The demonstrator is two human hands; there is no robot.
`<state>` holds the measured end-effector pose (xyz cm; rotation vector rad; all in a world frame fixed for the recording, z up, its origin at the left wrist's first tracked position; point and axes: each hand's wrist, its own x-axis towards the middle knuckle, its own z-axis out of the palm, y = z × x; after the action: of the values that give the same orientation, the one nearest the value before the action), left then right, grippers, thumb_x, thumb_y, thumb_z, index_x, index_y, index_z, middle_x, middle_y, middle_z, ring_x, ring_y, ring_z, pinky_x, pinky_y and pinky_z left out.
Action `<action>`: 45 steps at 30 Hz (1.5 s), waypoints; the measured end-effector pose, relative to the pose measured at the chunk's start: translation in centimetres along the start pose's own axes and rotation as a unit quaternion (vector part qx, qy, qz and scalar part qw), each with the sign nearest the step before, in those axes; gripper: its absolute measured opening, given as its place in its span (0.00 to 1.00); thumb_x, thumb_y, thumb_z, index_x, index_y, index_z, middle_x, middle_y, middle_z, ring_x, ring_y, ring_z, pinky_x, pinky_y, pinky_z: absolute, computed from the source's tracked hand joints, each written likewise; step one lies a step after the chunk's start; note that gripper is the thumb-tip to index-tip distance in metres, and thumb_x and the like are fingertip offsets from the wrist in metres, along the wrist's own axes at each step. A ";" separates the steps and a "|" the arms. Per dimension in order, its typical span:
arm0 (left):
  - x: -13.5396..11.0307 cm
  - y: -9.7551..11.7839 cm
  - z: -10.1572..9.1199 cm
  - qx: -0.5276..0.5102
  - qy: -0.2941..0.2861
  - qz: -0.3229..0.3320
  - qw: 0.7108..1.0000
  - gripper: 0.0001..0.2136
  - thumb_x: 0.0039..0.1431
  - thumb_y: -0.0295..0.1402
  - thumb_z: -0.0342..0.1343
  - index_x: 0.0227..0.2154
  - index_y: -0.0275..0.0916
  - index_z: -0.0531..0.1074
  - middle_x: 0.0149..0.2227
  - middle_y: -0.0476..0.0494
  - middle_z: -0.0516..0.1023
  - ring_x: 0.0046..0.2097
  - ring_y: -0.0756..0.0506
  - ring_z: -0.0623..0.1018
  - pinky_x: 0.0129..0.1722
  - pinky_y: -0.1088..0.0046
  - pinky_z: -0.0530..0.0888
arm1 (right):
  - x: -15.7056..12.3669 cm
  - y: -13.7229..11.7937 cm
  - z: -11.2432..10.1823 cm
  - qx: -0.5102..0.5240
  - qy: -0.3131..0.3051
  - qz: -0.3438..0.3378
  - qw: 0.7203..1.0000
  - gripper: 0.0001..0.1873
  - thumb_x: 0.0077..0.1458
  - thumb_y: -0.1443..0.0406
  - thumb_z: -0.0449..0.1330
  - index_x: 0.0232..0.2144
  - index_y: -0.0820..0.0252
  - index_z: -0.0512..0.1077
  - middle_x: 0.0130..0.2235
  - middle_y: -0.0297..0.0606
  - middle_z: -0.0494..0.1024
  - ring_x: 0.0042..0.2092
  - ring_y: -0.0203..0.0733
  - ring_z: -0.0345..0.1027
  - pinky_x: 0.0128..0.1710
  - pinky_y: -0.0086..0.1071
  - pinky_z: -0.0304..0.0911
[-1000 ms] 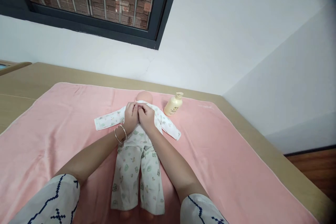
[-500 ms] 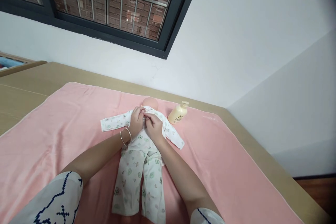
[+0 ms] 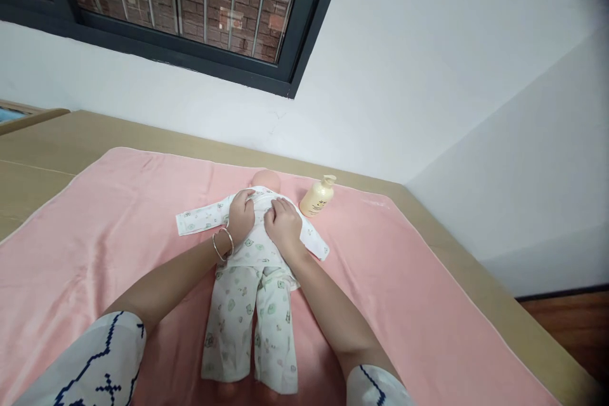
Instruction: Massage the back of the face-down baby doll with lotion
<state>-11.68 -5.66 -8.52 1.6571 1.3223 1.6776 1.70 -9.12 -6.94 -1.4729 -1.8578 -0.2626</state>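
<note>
A baby doll lies on its back with its round head [image 3: 266, 179] toward the wall. It wears a white printed pajama top [image 3: 257, 247] with the sleeves spread out and matching pajama pants [image 3: 231, 323]. On the chest, my left hand [image 3: 242, 214] has its fingers closed on the front of the top. My right hand [image 3: 283, 225] is curled over the other side of the chest, fingers bent onto the cloth. A strip of the top shows between the two hands. The fabric inside my fingers is mostly hidden.
A pale yellow pump bottle [image 3: 318, 196] stands beside the doll's shoulder on the right. Under everything lies a pink blanket [image 3: 404, 304] on a tan surface [image 3: 143, 130]. Behind are a white wall [image 3: 380, 76] and a dark-framed barred window [image 3: 190, 51].
My hands were together at the middle of the chest and have moved apart, left hand to the left, right hand to the right. The whole view has shifted slightly.
</note>
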 end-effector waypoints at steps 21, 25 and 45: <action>0.2 0.4 -0.4 -0.013 -0.009 -0.002 1.000 0.14 0.69 0.37 0.42 0.43 0.40 0.73 0.45 0.40 0.81 0.49 0.42 0.78 0.53 0.61 0.74 | -0.1 1.4 0.4 0.098 -0.024 -0.049 0.994 0.19 0.60 0.69 0.51 0.48 0.64 0.79 0.55 0.49 0.79 0.60 0.49 0.71 0.65 0.46 0.63; 0.3 0.1 -0.3 -0.013 -0.019 -0.011 1.000 0.15 0.69 0.38 0.43 0.44 0.40 0.74 0.47 0.39 0.81 0.50 0.42 0.79 0.54 0.60 0.74 | 0.4 -0.4 -0.6 0.096 -0.142 -0.142 0.975 0.21 0.61 0.69 0.54 0.54 0.58 0.76 0.61 0.42 0.74 0.67 0.48 0.61 0.70 0.49 0.52; 0.1 0.2 0.0 0.075 -0.086 0.079 0.990 0.15 0.65 0.34 0.46 0.48 0.37 0.74 0.50 0.35 0.80 0.54 0.38 0.77 0.58 0.55 0.72 | 2.5 0.3 -0.5 0.023 -0.160 0.036 0.986 0.24 0.68 0.66 0.44 0.60 0.68 0.68 0.64 0.55 0.68 0.67 0.56 0.59 0.67 0.51 0.55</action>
<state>-11.66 -5.68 -8.27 1.9929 1.2906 1.5111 1.98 -7.42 -4.99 -1.6203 -2.0393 0.0576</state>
